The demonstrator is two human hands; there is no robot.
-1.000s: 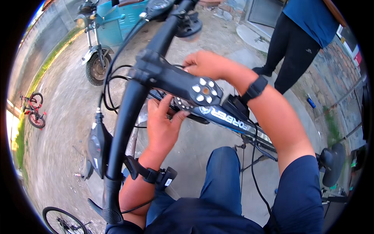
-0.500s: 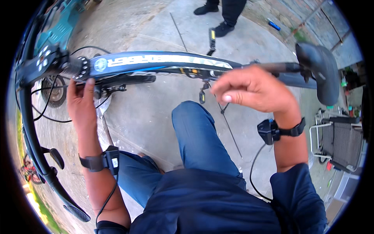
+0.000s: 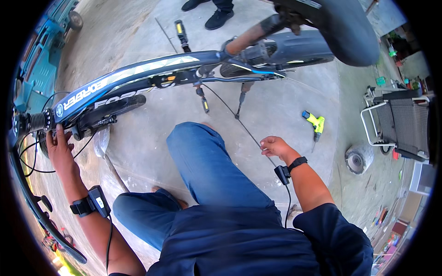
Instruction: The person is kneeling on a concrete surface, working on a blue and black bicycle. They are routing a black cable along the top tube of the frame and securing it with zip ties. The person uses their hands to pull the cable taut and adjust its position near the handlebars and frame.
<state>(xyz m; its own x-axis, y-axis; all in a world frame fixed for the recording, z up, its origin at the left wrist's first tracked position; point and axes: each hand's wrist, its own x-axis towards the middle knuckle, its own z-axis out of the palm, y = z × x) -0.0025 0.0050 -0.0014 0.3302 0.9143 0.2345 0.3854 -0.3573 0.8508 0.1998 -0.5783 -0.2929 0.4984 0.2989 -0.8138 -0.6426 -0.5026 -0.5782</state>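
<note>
My left hand [image 3: 61,145] grips the front end of a dark blue-and-white bicycle [image 3: 129,72] at the left, fingers curled just below the steering spacers [image 3: 37,120]. The black handlebar [image 3: 23,179] runs down the left edge. My right hand [image 3: 274,147] is lower, right of my knee, with fingers curled beside a long thin rod [image 3: 248,133]; whether they hold it is unclear. The saddle [image 3: 347,34] and rear wheel [image 3: 304,46] are at upper right, and pedals [image 3: 202,103] hang below the frame.
A yellow-green drill [image 3: 316,123] lies on the concrete. A folding chair [image 3: 400,124] and round metal object [image 3: 357,159] stand right. A turquoise tricycle [image 3: 34,73] is upper left. Another person's legs and shoes [image 3: 218,16] show at the top. A handled tool [image 3: 115,170] lies below the frame.
My right hand has left the steering area and moved down and right. My left hand stays at the front end. The view has swung toward the rear, bringing the drill into sight.
</note>
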